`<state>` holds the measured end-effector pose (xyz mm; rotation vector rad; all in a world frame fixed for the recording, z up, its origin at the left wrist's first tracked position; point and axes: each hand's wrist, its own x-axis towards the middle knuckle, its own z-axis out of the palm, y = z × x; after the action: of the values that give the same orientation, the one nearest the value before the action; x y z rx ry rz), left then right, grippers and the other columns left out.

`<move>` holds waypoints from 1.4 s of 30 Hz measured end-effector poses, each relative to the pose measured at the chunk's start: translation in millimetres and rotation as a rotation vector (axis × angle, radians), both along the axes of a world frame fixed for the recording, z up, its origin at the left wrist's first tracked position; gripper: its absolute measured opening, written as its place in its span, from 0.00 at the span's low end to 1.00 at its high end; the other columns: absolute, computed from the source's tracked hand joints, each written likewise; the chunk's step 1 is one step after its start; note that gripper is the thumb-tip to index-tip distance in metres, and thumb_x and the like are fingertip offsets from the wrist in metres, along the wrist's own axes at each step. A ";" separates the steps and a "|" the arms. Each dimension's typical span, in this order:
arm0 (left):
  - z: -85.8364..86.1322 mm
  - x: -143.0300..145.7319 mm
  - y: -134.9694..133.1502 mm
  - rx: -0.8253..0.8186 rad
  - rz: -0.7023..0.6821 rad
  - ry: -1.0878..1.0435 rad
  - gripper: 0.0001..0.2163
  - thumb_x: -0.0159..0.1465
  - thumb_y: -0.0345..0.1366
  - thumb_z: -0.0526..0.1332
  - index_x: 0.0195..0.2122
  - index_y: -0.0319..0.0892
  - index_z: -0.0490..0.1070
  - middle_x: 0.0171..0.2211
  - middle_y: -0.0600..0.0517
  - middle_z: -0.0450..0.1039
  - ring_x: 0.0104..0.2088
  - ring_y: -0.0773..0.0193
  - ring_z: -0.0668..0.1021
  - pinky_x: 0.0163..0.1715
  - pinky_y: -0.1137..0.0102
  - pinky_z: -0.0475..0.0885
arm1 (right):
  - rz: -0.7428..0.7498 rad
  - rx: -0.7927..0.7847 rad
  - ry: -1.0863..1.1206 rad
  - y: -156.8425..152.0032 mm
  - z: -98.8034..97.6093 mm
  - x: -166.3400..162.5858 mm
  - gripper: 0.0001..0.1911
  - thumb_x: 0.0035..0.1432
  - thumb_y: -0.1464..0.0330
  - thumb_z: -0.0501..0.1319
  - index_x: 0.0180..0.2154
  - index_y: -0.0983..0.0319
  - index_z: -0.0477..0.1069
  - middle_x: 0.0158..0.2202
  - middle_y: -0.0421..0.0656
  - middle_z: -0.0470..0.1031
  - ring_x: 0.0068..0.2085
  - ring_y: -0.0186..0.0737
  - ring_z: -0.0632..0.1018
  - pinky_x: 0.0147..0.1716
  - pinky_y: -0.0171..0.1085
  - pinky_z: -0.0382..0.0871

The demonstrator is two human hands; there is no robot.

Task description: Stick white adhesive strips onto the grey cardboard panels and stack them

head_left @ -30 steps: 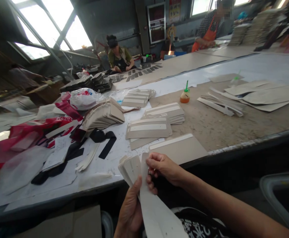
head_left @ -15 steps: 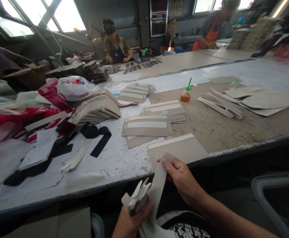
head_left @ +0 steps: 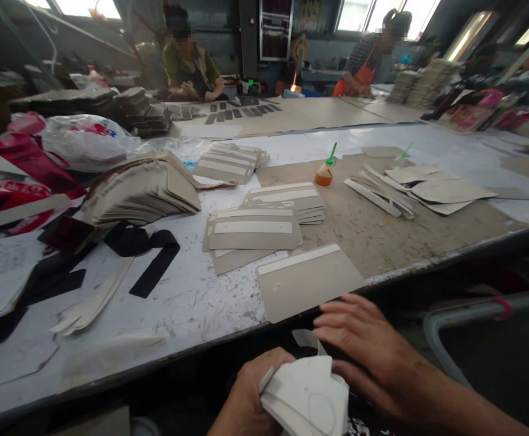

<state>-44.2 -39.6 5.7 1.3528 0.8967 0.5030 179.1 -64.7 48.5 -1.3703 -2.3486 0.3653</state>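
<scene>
My left hand (head_left: 246, 396) grips a bundle of white paper strips (head_left: 307, 393), folded over, low below the table's near edge. My right hand (head_left: 367, 345) lies beside and over the bundle, fingers spread flat and pointing left, holding nothing; a curled strip end (head_left: 307, 339) pokes up by its fingertips. Just beyond on the table lies a grey card piece with a white strip along its top edge (head_left: 305, 278). Behind it sit stacks of similar card pieces (head_left: 253, 230) with white strips.
A fanned pile of card pieces (head_left: 141, 191), black strips (head_left: 153, 266) and plastic bags (head_left: 83, 142) crowd the left. An orange glue bottle (head_left: 324, 174) and loose card cut-outs (head_left: 428, 188) lie to the right. Two other people work at the far end.
My right hand has let go of the single long strip and now lies flat. The strips have been folded down into my left hand, lower. The view has shifted right.
</scene>
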 end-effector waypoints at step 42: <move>-49.6 26.9 28.2 1.190 0.063 0.865 0.18 0.57 0.21 0.48 0.48 0.33 0.67 0.47 0.40 0.67 0.48 0.49 0.69 0.43 0.57 0.71 | 0.038 -0.444 -0.484 141.3 -34.7 -17.3 0.13 0.63 0.63 0.50 0.37 0.62 0.68 0.36 0.47 0.77 0.36 0.44 0.76 0.31 0.35 0.60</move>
<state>-17.3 -11.4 -43.9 2.7531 1.4146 0.5114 161.8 76.6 13.8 -1.7803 -2.8029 0.6598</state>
